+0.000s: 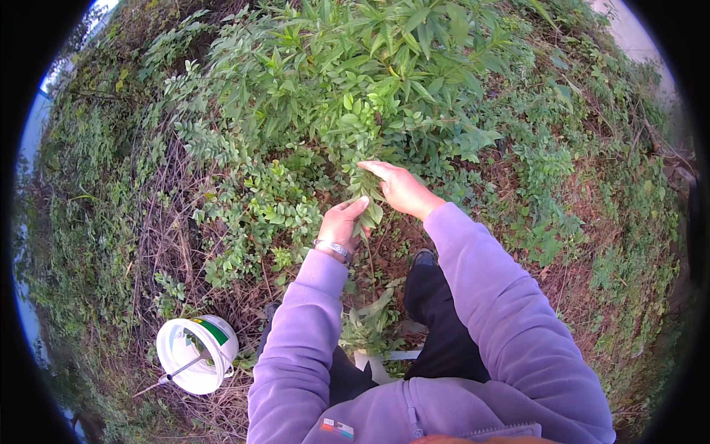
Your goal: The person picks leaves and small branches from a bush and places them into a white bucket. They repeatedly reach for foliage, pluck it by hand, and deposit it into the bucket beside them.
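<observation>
My left hand [341, 222], with a bracelet [333, 248] at its wrist, grips a leafy green sprig [373, 212] between thumb and fingers. Just above it and to the right, my right hand [404, 188] reaches across the upper part of the same greenery. Its fingers are stretched out to the left; the thumb and whatever lies under the palm are hidden. Both hands are in front of a low bush with small rounded leaves [355, 119].
A white plastic bucket [226, 338] lies tilted at lower left, a thin rod [188, 366] crossing its mouth and some leaves inside. Loose leafy stems [366, 327] and a white object [377, 367] are between my legs. A taller long-leaved plant [410, 39] stands ahead; dry twigs [172, 222] lie leftward.
</observation>
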Tool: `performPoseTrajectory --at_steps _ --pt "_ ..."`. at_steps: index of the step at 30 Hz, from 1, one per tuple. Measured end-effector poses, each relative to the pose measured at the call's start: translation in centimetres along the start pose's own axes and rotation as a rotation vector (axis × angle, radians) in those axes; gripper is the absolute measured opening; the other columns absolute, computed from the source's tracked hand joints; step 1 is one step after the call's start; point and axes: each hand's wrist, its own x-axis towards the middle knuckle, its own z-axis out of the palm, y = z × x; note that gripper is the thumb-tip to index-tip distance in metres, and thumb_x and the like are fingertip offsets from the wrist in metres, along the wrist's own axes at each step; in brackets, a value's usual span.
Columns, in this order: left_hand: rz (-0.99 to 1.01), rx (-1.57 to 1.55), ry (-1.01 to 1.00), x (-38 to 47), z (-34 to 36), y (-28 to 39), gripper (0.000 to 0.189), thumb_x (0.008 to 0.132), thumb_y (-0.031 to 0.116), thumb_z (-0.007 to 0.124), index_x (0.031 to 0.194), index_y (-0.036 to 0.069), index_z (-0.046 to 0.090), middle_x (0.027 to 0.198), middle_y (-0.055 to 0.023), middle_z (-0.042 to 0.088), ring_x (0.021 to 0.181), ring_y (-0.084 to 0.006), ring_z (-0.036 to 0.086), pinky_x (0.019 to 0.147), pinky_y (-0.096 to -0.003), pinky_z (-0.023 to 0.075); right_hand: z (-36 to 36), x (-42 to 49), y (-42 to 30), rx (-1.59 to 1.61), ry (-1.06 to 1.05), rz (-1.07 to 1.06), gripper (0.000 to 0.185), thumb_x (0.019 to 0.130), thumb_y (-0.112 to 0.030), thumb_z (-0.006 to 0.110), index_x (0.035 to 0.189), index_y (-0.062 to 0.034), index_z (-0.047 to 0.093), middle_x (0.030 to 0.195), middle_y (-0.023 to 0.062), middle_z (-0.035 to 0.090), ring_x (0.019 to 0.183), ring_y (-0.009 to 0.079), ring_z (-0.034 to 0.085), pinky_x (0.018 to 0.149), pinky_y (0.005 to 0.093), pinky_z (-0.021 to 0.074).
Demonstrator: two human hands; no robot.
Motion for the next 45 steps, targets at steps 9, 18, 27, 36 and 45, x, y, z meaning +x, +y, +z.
performPoseTrajectory --at_steps 9,18,27,36,45 --pt "-0.011 0.023 0.164 1.6 2.9 -1.3 0.008 0.089 0.016 0.064 0.088 0.008 0.062 0.07 -0.0022 0.057 0.049 -0.0141 0.044 0.043 -0.0281 0.0383 -1.8 -2.8 -0.5 -0.026 0.096 0.084 0.055 0.084 0.01 0.042 0.136 -0.0059 0.044 0.138 0.0178 0.048 0.122 0.0328 0.051 0.103 0.0373 0.0419" --pt "0.061 0.415 0.373 -0.3 5.3 0.4 0.018 0.092 0.024 0.062 0.085 0.008 0.059 0.066 -0.0031 0.058 0.047 -0.016 0.05 0.04 -0.0297 0.0416 -8.5 -6.2 -1.0 0.122 0.518 0.505 0.032 0.088 -0.038 0.059 0.087 -0.0069 0.067 0.084 0.017 0.068 0.082 0.0363 0.065 0.073 0.0458 0.0507" --pt "0.109 0.409 0.303 -0.4 7.4 -0.8 0.025 0.097 0.021 0.052 0.101 -0.002 0.061 0.079 -0.0102 0.067 0.046 -0.0127 0.051 0.039 -0.0284 0.0419 -4.9 -5.4 0.7 0.213 0.392 0.427 0.021 0.087 -0.024 0.058 0.092 -0.0062 0.068 0.093 0.0174 0.068 0.09 0.0344 0.065 0.081 0.0434 0.0503" --pt "0.152 0.374 0.235 0.1 5.6 -1.4 0.02 0.093 0.023 0.059 0.094 0.003 0.059 0.072 -0.0042 0.062 0.044 -0.0126 0.047 0.041 -0.028 0.0412 -3.7 -4.0 1.1 0.457 0.124 0.706 0.057 0.095 -0.047 0.052 0.118 0.0043 0.059 0.102 0.0125 0.066 0.066 0.0133 0.055 0.061 0.0284 0.0445" --pt "0.198 0.285 0.127 2.0 7.4 -1.7 0.017 0.091 0.02 0.06 0.09 0.002 0.059 0.071 -0.0043 0.063 0.051 -0.014 0.055 0.044 -0.0277 0.0437 -2.9 -2.4 -0.1 0.798 0.314 0.852 0.049 0.089 -0.045 0.063 0.103 0.002 0.066 0.092 0.0066 0.066 0.076 0.0119 0.055 0.071 0.0279 0.0427"
